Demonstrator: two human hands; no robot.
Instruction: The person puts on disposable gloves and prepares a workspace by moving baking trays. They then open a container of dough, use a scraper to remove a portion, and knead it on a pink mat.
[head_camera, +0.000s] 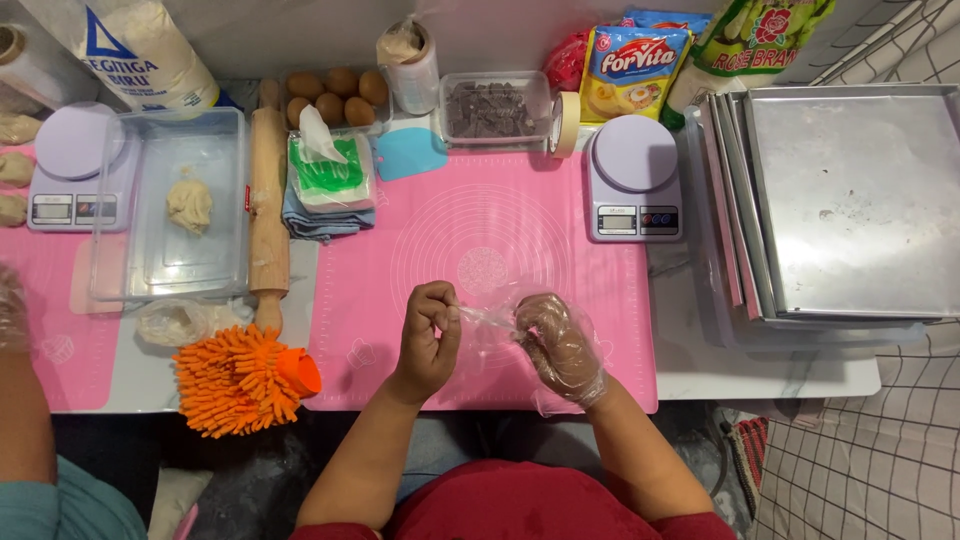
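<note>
At lower centre, a thin plastic glove (490, 318) is pinched by the closed left hand (428, 340) and worn over the half-curled right hand (560, 345). Both are held above the pink mat (480, 220), its upper middle unoccupied. A scale (634, 178) sits at the mat's upper right edge.

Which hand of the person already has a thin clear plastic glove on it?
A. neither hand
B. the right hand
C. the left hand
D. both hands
B: the right hand is covered by a clear plastic glove, while the bare left hand pinches the glove's loose edge above the pink mat.
</note>
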